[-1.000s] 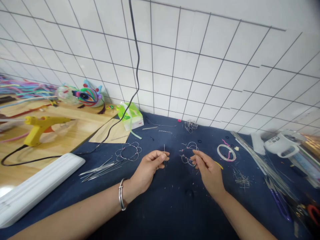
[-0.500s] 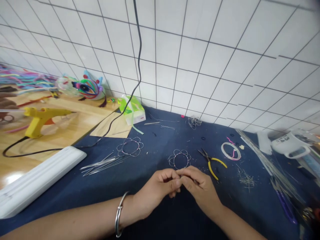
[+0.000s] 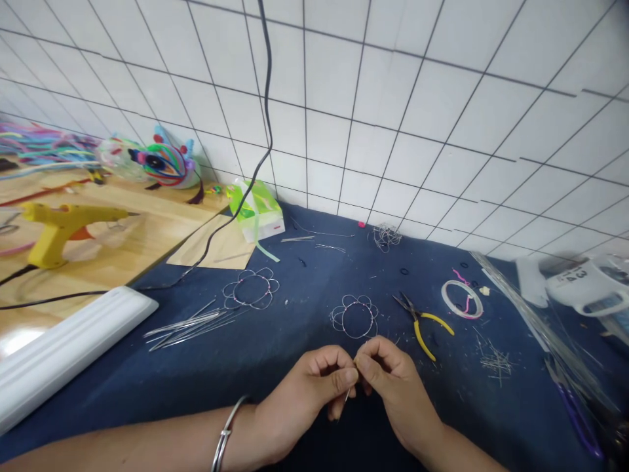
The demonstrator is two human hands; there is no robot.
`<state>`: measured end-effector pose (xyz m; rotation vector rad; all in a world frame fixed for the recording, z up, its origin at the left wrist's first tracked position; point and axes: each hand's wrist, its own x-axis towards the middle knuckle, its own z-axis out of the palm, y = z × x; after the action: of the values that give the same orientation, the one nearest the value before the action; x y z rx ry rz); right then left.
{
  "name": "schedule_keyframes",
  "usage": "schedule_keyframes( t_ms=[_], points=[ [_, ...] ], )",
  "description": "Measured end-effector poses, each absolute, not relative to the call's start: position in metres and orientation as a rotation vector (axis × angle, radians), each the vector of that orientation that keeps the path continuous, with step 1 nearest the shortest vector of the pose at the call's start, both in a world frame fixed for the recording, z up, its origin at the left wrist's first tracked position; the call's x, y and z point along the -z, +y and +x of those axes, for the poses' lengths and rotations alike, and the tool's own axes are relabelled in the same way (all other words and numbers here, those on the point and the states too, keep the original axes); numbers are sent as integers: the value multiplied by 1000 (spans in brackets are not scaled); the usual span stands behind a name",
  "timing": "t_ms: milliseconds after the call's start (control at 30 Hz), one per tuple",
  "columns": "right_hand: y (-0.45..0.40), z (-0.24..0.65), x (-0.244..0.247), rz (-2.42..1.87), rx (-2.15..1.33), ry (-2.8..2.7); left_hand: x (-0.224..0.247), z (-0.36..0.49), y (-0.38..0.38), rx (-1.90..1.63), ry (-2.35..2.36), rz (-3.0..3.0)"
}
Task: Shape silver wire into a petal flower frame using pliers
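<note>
Fingers pinched, my left hand (image 3: 314, 387) holds a thin wire (image 3: 346, 396) whose end pokes out below the fingertips. My right hand (image 3: 393, 387) is pinched against the left one at the same spot, and what lies between its fingertips is too small to make out. Just beyond the hands lies a flower-shaped wire ring (image 3: 358, 317) with looped petals. A second wire flower (image 3: 251, 288) rests further left, above a bundle of straight wires (image 3: 189, 324). Pliers with yellow handles (image 3: 421, 324) lie open to the right of my right hand.
A white lamp-like bar (image 3: 78, 354), a yellow glue gun (image 3: 63, 229) and a tissue pack (image 3: 258, 213) are at left. On the right are a tape roll (image 3: 462, 299), wire scraps (image 3: 496, 362), long wires and purple-handled scissors (image 3: 574, 413). A black cable (image 3: 269, 98) hangs down.
The view has shifted slightly. My fingertips have parted a little, and a wire end now shows below my left fingers. The other person's hand at the far left has mostly left the view.
</note>
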<state>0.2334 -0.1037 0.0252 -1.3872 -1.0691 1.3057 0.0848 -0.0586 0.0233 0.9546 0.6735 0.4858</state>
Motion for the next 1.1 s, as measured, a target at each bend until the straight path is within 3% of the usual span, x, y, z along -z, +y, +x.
schedule_keyframes(
  t_ms=[1100],
  points=[
    [-104, 230, -13, -1420, -1269, -1124, -15, 85, -58, -492, 546, 896]
  ],
)
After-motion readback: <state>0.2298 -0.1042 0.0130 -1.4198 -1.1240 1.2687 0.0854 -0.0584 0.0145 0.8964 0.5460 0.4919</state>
